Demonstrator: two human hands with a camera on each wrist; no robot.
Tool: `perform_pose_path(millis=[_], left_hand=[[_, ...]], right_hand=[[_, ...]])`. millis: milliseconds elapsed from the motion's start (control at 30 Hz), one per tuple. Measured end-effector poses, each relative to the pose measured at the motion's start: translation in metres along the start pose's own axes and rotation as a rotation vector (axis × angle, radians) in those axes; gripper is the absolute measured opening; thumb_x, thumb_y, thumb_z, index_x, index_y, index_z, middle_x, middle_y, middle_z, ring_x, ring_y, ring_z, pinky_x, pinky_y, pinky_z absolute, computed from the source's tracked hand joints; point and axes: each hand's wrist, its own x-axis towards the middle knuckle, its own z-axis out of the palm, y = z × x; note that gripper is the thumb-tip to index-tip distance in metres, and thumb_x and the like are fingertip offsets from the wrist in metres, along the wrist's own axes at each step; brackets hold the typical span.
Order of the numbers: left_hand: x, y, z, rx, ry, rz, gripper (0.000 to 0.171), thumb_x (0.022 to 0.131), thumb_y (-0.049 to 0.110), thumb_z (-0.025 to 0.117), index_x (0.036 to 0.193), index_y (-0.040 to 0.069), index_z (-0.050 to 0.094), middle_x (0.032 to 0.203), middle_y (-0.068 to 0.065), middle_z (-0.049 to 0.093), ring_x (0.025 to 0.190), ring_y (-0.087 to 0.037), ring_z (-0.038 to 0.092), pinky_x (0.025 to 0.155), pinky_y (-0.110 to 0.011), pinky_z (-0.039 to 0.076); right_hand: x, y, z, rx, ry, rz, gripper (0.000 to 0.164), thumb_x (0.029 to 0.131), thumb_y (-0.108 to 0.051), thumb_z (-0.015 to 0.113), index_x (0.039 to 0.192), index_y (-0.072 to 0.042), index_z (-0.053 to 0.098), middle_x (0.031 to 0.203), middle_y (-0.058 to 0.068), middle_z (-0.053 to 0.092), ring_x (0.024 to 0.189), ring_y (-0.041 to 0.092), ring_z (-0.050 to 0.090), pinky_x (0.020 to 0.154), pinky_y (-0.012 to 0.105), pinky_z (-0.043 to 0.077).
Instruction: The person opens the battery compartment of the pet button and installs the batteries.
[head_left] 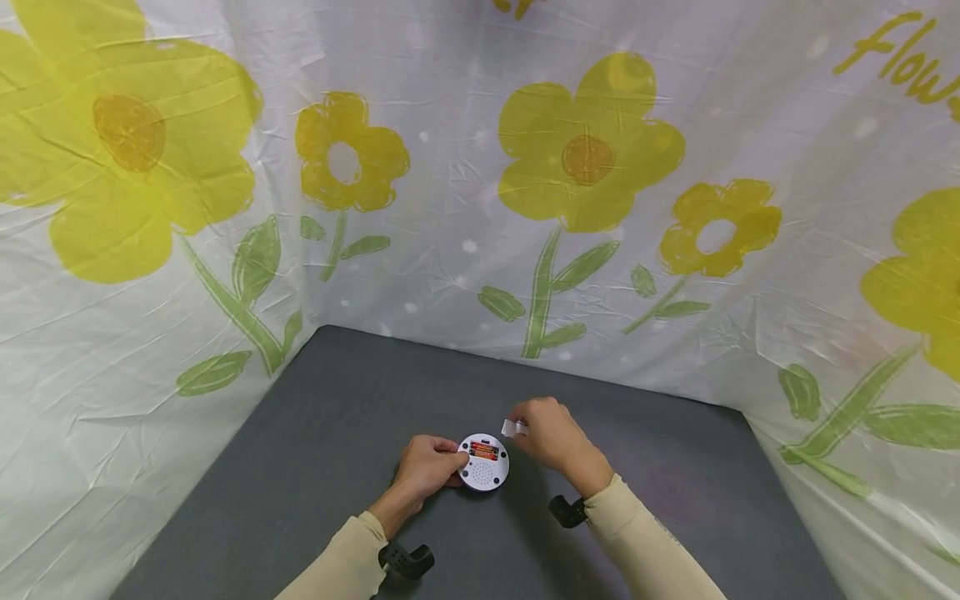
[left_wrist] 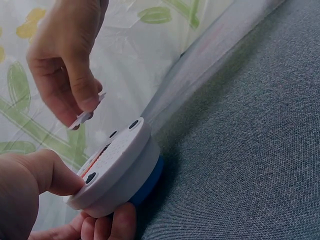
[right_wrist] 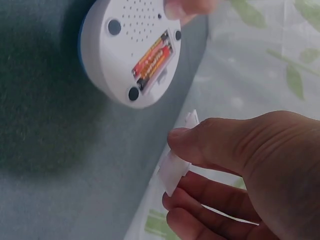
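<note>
A round white device [head_left: 483, 463] with a blue underside lies back-up on the grey table [head_left: 315, 433]. Its battery bay is uncovered, showing red and yellow batteries [right_wrist: 152, 59]. My left hand [head_left: 429, 467] grips the device's left rim [left_wrist: 117, 170] between thumb and fingers. My right hand [head_left: 551, 433] hovers just up and right of the device, pinching a small white battery cover [right_wrist: 175, 167] [head_left: 513, 427] between thumb and fingers. The cover [left_wrist: 86, 116] is apart from the device.
A white plastic sheet with yellow flowers [head_left: 585, 158] walls the table on the left, back and right. Grey tabletop stretches all around the hands. Black wrist camera mounts [head_left: 408, 560] sit on both sleeves.
</note>
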Motion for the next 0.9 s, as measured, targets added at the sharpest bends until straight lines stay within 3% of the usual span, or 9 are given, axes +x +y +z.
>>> perform_pose_path(millis=[200, 567, 900], left_hand=[[0.000, 0.000, 0.000, -0.010, -0.009, 0.004, 0.021, 0.086, 0.007, 0.078, 0.104, -0.004, 0.079, 0.092, -0.011, 0.079, 0.072, -0.015, 0.075, 0.063, -0.030, 0.066], [0.000, 0.000, -0.001, -0.018, -0.014, 0.019, 0.022, 0.085, 0.007, 0.077, 0.103, -0.005, 0.078, 0.092, -0.011, 0.079, 0.073, -0.017, 0.077, 0.063, -0.032, 0.067], [0.000, 0.000, -0.001, 0.004, -0.008, 0.025, 0.019, 0.085, 0.007, 0.077, 0.101, -0.003, 0.079, 0.090, -0.010, 0.079, 0.071, -0.016, 0.076, 0.062, -0.031, 0.066]], right_hand=[[0.004, -0.006, 0.006, 0.004, 0.008, -0.040, 0.016, 0.089, 0.000, 0.082, 0.104, -0.005, 0.083, 0.100, 0.011, 0.080, 0.086, 0.023, 0.074, 0.072, 0.042, 0.063], [0.009, -0.017, 0.020, 0.050, -0.036, -0.040, 0.021, 0.089, -0.002, 0.085, 0.110, -0.004, 0.083, 0.107, 0.012, 0.081, 0.095, 0.027, 0.076, 0.076, 0.044, 0.065], [0.009, -0.025, 0.029, 0.032, -0.007, -0.075, 0.019, 0.088, -0.009, 0.090, 0.105, -0.007, 0.084, 0.101, 0.010, 0.081, 0.088, 0.025, 0.076, 0.070, 0.040, 0.063]])
